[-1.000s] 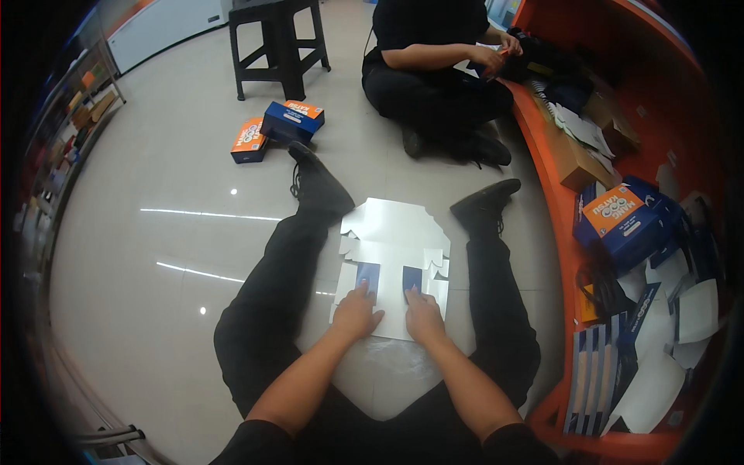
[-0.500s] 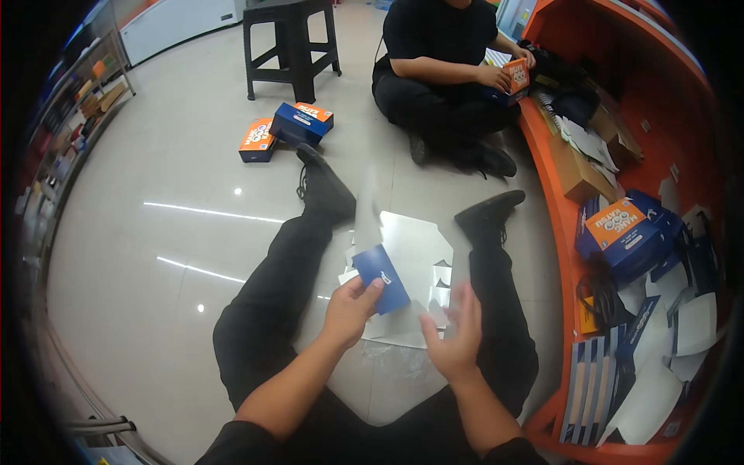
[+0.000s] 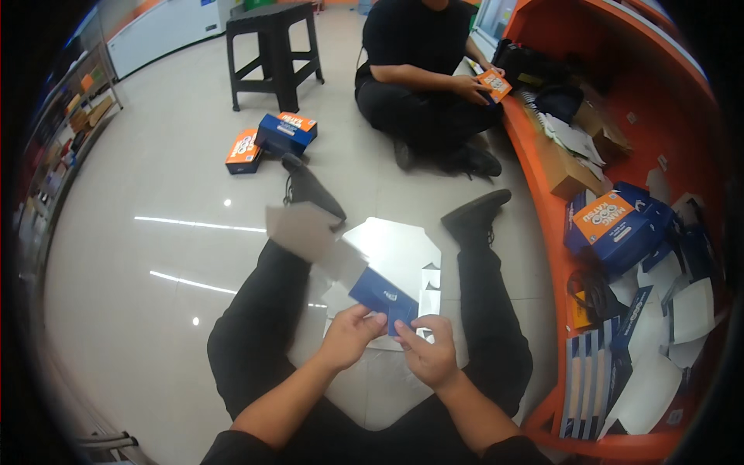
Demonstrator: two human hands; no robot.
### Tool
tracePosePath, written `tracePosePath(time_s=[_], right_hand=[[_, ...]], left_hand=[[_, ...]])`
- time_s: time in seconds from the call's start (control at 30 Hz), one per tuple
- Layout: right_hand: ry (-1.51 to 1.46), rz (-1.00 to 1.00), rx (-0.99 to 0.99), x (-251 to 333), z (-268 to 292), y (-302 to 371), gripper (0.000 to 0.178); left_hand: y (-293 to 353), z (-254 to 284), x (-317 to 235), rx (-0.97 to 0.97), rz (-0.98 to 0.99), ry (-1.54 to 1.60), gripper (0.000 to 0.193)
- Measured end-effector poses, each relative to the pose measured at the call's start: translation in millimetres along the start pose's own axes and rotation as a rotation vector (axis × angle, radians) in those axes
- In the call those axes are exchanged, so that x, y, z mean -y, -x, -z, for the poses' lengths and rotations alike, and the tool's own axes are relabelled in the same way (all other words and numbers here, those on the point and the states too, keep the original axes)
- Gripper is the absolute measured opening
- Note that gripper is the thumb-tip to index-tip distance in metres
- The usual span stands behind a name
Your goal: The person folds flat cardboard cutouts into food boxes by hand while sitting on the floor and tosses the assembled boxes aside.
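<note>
Between my outstretched legs I hold a partly folded cardboard box [image 3: 377, 292], its blue panel facing me and a pale flap blurred toward my left foot. My left hand [image 3: 353, 338] pinches the blue panel's near left edge. At its near right corner, my right hand [image 3: 431, 350] is closed on the same panel, thumb on top. Below the box, flat white box blanks [image 3: 397, 242] lie on the floor, with cut tabs showing along their right side. My hands and the box cover part of them.
Folded blue and orange boxes [image 3: 285, 135] sit on the floor beyond my left foot, near a black stool [image 3: 273, 54]. A co-worker [image 3: 422, 77] sits cross-legged ahead, holding an orange box [image 3: 494, 84]. To my right, an orange shelf [image 3: 535, 167] holds boxes and loose cardboard.
My right hand has come in from the right and taken hold of the box's near corner. The pale flap has swung left and down. The co-worker's box has tilted.
</note>
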State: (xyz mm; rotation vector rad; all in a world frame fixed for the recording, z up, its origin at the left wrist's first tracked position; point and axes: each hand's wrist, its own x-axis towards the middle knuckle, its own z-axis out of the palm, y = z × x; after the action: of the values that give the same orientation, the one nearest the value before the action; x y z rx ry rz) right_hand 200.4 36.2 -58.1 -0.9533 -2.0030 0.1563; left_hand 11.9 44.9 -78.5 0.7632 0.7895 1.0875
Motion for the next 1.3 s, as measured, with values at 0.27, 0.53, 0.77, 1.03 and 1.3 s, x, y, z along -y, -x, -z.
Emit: tracePosePath(time_s=[0.27,0.53,0.77,1.03,1.3], right_hand=[[-0.432,-0.246,-0.098,-8,-14,9,0.031],[-0.592,-0.854,-0.217,-67,12,3,0.028],[-0.236,-1.127,0.059,-129,8,37,0.046],[-0.134,-0.318,0.377,-39,15,-2,0.029],[-0.01,-0.143,0.268,-49,5,7,0.023]], left_hand=[[11,-3,10,-0.06,0.02,-0.749,0.024],[9,11,-17,0.706,-0.411,-1.103,0.062],[-6,27,5,0.477,-0.333,-1.087,0.025],[-16,47,29,0.319,-0.238,-1.089,0.031],[-22,45,44,0.156,0.135,-0.561,0.032]])
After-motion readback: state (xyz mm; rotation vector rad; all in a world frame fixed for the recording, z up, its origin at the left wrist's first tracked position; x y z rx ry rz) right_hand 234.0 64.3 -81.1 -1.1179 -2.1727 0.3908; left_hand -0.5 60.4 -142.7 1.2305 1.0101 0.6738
